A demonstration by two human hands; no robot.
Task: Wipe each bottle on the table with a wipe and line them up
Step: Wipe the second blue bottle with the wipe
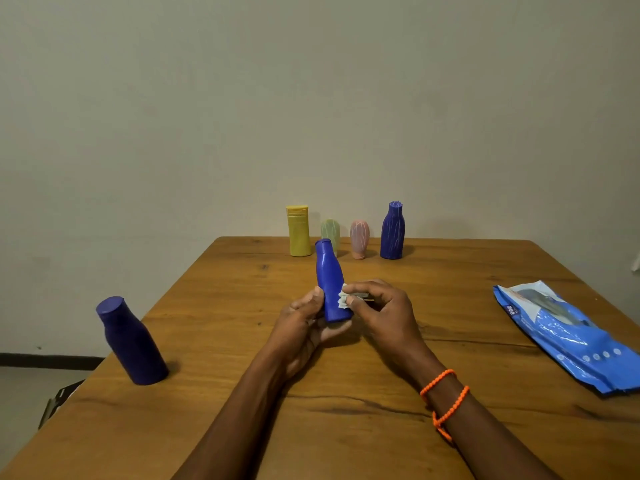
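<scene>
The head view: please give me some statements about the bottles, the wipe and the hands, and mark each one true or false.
1. The left hand holds the blue bottle. True.
2. The right hand presses a wipe on that bottle. True.
3. The wipes pack lies at the table's left side. False: it lies at the right side.
4. The dark purple bottle lies flat. False: it stands on its base.
5. Four bottles stand at the far edge. True.

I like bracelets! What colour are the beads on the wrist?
Orange; the bracelet shows in the head view.
</scene>
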